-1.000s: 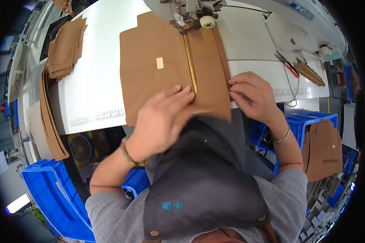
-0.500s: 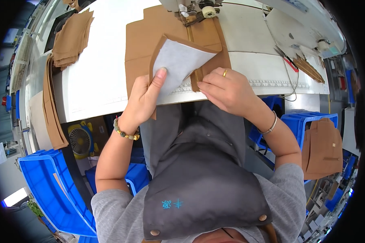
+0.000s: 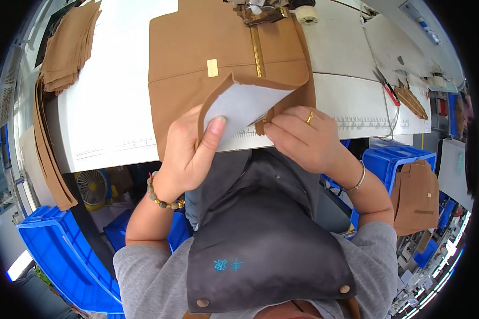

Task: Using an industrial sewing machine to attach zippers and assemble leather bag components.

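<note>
A brown leather-like panel (image 3: 189, 61) lies on the white table, with a small pale yellow tab on its surface. Along it runs a gold-toothed zipper (image 3: 257, 50), its far end under the sewing machine head (image 3: 266, 15). My left hand (image 3: 191, 151) grips a folded-up brown flap (image 3: 245, 101), thumb pressed on its white backing. Close by on the right, my right hand (image 3: 306, 138) has its fingers pinched at the near end of the zipper, by the table's front edge. The flap partly covers the zipper there.
Brown cut pieces are stacked (image 3: 72, 48) at the far left; more hang over the table's left edge (image 3: 50, 149). Red-handled scissors (image 3: 388, 87) lie at the right. Blue crates (image 3: 69, 255) stand below on both sides, and a yellow-blue fan (image 3: 93, 189) sits under the table.
The view has shifted, with the table and machine higher and the panel larger. The flap is lowered and folded closer, uncovering more panel and the yellow tab. Both hands keep their grips.
</note>
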Action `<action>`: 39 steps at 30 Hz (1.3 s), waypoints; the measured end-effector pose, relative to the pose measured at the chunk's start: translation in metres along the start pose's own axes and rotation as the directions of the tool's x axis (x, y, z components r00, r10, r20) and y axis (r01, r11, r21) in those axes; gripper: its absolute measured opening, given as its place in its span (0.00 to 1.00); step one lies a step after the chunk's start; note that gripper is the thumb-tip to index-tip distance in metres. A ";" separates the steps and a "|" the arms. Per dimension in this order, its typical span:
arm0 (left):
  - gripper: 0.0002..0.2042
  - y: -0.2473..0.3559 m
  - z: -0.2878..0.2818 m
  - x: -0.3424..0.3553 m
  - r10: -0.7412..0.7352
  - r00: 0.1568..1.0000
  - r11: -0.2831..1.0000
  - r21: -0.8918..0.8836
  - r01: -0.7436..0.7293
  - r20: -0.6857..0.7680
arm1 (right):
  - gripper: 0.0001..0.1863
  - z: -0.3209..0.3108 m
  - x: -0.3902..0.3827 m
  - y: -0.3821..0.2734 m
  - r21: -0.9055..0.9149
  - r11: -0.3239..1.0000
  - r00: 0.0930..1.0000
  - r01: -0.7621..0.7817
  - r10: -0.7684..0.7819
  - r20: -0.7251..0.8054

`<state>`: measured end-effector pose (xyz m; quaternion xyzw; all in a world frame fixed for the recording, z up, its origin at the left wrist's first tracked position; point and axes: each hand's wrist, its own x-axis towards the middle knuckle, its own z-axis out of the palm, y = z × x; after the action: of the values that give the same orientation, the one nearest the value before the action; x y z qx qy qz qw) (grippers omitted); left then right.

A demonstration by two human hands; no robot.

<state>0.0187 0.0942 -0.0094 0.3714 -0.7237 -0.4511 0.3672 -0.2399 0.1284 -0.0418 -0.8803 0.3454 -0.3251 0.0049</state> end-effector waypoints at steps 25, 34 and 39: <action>0.22 0.009 0.031 -0.015 0.216 0.945 0.670 0.667 -0.327 0.247 | 0.26 0.011 -0.035 -0.004 -0.118 0.988 0.989 0.098 -0.110 -0.103; 0.30 0.025 0.030 -0.019 0.074 0.939 0.595 0.741 -0.311 0.335 | 0.20 -0.007 -0.032 -0.002 0.120 0.992 0.997 0.031 -0.023 -0.068; 0.35 0.029 0.027 -0.020 0.037 0.934 0.619 0.726 -0.300 0.355 | 0.04 -0.050 -0.015 0.015 0.024 0.973 0.965 -0.231 0.232 -0.126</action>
<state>-0.0013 0.1312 0.0044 0.3470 -0.9257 -0.1139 0.0983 -0.2860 0.1369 -0.0146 -0.8114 0.4440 -0.3794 0.0246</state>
